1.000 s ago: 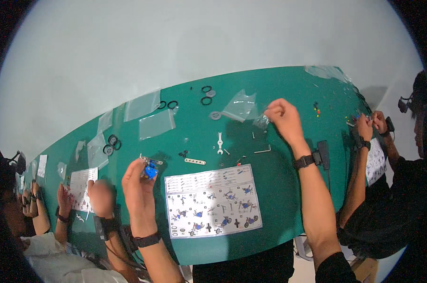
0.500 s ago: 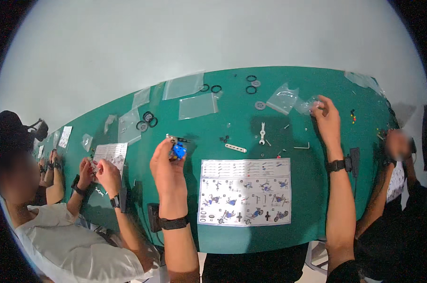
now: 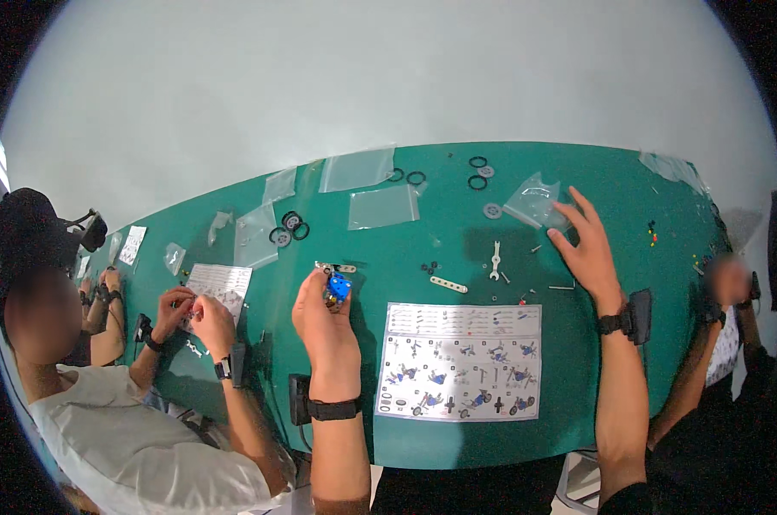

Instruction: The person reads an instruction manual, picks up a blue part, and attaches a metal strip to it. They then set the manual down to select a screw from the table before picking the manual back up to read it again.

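Head view, looking down on a green table (image 3: 405,249). Left hand (image 3: 324,313) raised above the near part of the table, fingers closed around a small blue and grey assembly (image 3: 337,287), with a short pale strip sticking out at the top of it, just left of the instruction sheet. Right hand (image 3: 586,245) stretched far forward, fingers spread and open, gripping nothing, fingertips touching or just over a clear plastic bag (image 3: 534,202) near the far right of the table. Black bands on both wrists. Printed instruction sheet (image 3: 461,360) flat between the two forearms, close to the near edge. Beyond the sheet, scattered small parts: a pale perforated strip (image 3: 449,284), a white wrench-shaped tool (image 3: 495,260), a few dark pins (image 3: 429,268). Farther back, more empty clear bags (image 3: 384,206), black rubber rings (image 3: 477,172) and a grey wheel hub (image 3: 492,210). To the left, another person in a pale shirt, both hands (image 3: 191,311) busy over a second sheet (image 3: 218,283), a group of black tyres (image 3: 287,227) near it. At the right rim, a further person's hand (image 3: 727,279), too blurred to tell what it holds.
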Motion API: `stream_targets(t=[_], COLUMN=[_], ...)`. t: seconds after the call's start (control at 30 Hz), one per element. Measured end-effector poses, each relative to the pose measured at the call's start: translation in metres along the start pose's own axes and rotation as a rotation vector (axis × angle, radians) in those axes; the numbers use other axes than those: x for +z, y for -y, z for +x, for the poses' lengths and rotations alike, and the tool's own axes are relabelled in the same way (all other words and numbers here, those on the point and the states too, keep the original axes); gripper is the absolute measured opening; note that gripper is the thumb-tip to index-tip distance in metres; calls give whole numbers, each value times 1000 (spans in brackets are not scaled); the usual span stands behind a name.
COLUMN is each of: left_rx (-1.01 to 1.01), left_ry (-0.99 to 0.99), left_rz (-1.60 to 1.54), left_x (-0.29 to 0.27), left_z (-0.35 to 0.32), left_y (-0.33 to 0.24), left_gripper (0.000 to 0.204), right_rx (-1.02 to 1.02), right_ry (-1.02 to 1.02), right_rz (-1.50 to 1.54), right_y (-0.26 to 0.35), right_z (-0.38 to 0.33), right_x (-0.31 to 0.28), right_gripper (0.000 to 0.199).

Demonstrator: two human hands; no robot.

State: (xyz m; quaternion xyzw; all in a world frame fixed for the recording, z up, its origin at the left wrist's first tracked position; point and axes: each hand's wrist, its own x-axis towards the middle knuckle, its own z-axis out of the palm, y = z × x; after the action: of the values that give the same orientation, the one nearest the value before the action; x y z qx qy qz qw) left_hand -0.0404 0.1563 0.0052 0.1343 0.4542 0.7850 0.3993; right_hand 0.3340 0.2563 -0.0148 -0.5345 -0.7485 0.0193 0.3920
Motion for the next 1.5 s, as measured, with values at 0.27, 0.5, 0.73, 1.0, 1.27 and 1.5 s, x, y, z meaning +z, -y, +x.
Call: stream_targets(t=[0.27, 0.5, 0.73, 1.0, 1.27, 1.5], left_rx=[-51, -27, -133, -260, -444, -472], left_ry=[150, 240, 265, 404, 549, 592], left_rz=[158, 363, 306, 207, 67, -108], left_x=[18, 31, 31, 25, 31, 31], left_z=[-19, -32, -30, -19, -17, -20], left_y=[22, 30, 28, 26, 14, 9], left_gripper=[9, 10, 9, 10, 8, 8], right_rx=[-118, -127, 226, 463, 362, 338], right_ry=[185, 85, -34, -137, -113, -70], right_rz=[-212, -57, 397, 831, 518, 408], right_y=[-8, -1, -19, -29, -26, -25], right_z=[-5, 0, 6, 9, 9, 7], right_x=[12, 8, 6, 8, 28, 28], right_gripper=[43, 26, 20, 27, 29, 35])
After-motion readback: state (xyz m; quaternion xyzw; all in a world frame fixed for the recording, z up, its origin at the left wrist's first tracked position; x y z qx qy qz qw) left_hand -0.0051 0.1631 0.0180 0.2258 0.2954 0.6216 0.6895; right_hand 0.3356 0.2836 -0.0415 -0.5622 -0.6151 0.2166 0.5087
